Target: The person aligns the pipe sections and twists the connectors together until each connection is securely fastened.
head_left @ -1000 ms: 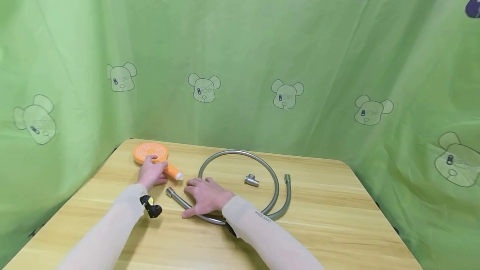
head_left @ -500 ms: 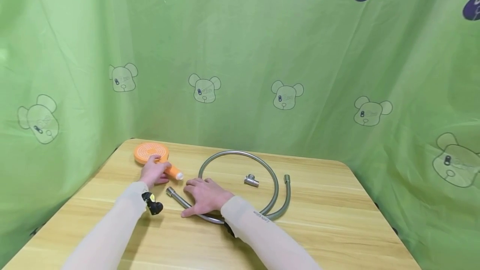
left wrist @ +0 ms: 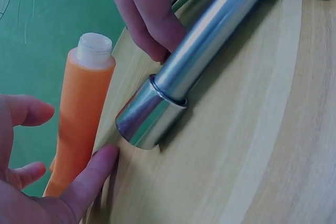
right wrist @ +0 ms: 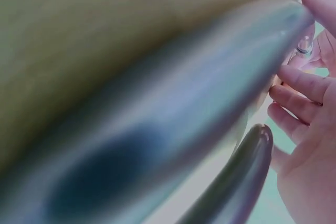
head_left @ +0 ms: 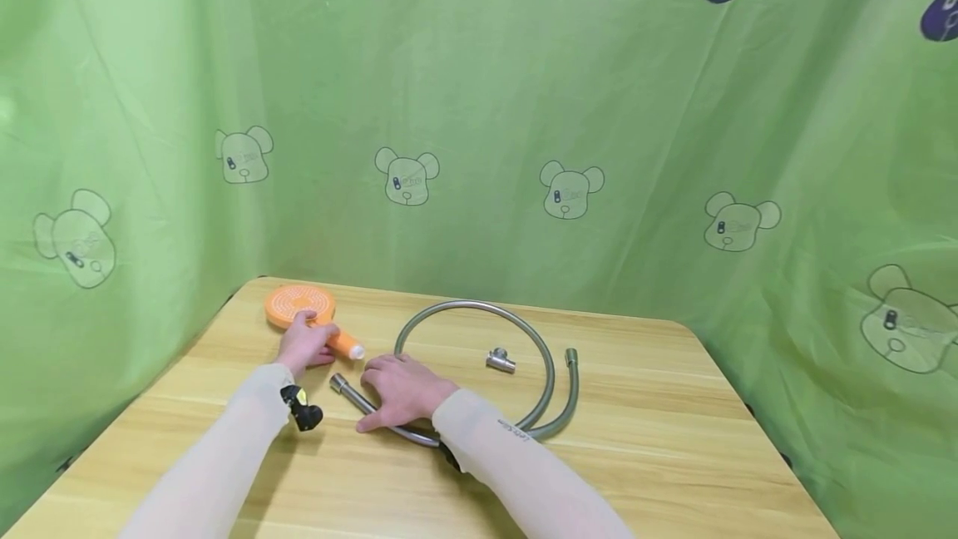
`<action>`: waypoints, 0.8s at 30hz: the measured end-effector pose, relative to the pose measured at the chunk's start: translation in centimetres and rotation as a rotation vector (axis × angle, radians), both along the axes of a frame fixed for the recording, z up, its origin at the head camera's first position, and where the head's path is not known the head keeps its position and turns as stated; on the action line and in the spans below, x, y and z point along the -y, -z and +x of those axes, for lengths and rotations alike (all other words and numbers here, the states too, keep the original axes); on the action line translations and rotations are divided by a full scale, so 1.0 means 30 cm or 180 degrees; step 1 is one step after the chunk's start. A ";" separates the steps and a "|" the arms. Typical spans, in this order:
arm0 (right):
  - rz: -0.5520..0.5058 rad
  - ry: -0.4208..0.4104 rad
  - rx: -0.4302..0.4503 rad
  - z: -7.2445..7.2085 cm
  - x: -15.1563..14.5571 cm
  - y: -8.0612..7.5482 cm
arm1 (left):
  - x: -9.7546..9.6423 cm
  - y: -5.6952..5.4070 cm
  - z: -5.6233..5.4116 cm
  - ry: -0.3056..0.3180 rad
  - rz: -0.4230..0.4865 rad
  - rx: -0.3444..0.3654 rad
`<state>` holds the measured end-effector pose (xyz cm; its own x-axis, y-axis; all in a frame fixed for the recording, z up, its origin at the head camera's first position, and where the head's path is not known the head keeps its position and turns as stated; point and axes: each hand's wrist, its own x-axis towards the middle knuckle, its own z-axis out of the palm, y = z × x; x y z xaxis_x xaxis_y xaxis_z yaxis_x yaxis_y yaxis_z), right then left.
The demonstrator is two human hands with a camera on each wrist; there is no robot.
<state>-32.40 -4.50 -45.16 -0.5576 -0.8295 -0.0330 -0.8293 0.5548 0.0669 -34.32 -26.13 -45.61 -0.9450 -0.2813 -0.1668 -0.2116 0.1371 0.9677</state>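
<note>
An orange shower head [head_left: 302, 303] lies at the table's far left, its handle angled toward me and to the right. My left hand [head_left: 301, 346] rests at its neck, fingers loosely spread. In the left wrist view the handle [left wrist: 84, 114] with its white threaded end stands between the thumb and the other fingers. A grey metallic shower hose [head_left: 550, 356] lies in a loop. My right hand [head_left: 404, 393], fingers spread, lies over its left part, thumb toward me. The hose's metal end nut [left wrist: 149, 114] points toward the shower head handle.
A small chrome angle valve [head_left: 501, 360] lies inside the hose loop. The hose's other end [head_left: 572, 356] points away at the right. Green curtains [head_left: 479, 106] surround the wooden table [head_left: 659, 439] at the back and sides.
My right hand has shifted slightly to the left over the hose. The left hand, shower head and hose stay essentially as they were.
</note>
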 end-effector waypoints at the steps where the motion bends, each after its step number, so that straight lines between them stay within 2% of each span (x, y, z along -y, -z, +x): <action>1: -0.0008 -0.0033 0.0018 -0.001 0.001 -0.002 | -0.001 -0.001 0.000 0.0001 -0.0016 -0.0009; 7: -0.0117 -0.0100 0.0279 -0.003 0.002 -0.003 | -0.009 -0.003 -0.003 0.0005 -0.0092 -0.0026; 24: -0.0643 0.0133 0.0997 -0.001 0.027 0.026 | -0.010 -0.004 -0.001 0.0015 -0.0232 0.0049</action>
<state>-32.43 -5.30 -45.94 -0.5798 -0.8135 -0.0453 -0.7686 0.5646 -0.3009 -34.36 -25.84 -45.50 -0.9438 -0.2887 -0.1606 -0.2256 0.2083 0.9517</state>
